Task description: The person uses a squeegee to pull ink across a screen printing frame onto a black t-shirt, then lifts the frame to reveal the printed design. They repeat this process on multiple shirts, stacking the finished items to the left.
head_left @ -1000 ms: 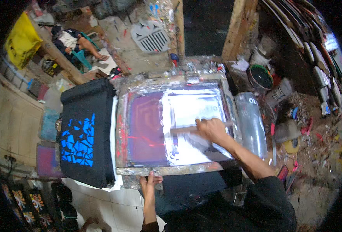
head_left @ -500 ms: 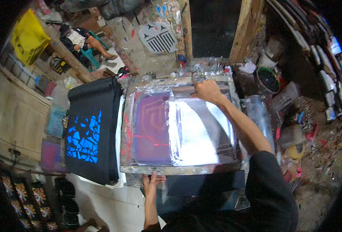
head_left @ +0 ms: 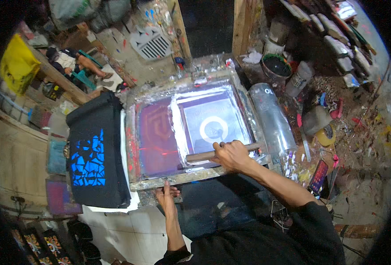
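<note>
The right hand [head_left: 233, 157] is closed around the wooden handle of a squeegee [head_left: 200, 156], across the near end of the screen-printing frame's [head_left: 149, 183] white-smeared right half. The left hand [head_left: 168, 196] meets the frame's near edge, its grip unclear; blue-printed black fabric [head_left: 99, 152] lies just left.

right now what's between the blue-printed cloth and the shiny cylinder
The head view shows a white sheet, then the framed screen, where the right hand grips a wooden bar.
</note>
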Available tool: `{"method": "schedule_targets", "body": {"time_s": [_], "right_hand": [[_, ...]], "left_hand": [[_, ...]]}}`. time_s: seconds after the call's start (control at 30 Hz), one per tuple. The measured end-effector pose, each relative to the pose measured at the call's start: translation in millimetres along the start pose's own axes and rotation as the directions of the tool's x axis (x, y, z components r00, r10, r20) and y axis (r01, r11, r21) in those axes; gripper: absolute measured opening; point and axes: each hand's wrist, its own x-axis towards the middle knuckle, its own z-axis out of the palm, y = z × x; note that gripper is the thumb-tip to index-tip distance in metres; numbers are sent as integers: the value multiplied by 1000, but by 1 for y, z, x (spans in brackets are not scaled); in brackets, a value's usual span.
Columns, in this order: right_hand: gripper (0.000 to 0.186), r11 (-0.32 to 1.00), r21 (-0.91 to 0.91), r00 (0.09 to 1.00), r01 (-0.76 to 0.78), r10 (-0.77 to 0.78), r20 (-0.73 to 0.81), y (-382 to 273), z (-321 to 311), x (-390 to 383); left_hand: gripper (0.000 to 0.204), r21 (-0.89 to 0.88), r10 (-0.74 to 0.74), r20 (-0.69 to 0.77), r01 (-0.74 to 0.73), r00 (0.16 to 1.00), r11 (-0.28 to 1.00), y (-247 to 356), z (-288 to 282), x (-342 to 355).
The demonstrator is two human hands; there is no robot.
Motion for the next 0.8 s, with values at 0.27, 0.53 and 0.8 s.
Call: {"method": "schedule_targets", "body": {"time_s": [0.27,0.53,0.8], "right_hand": [[58,982,-64,858,-176,121,-499,-42,-62,-31],[76,985,-164,769,-44,-71,-635,-5,-241,90],[93,961,-155,862,-228,125,-492,15,-330,175]], "left_hand": [[37,-13,171,16,-171,985,985,94,11,-31],[64,205,673,440,-796,595,570,116,228,-65],[51,139,597,708,-902,378,408,61,267,105]]}}
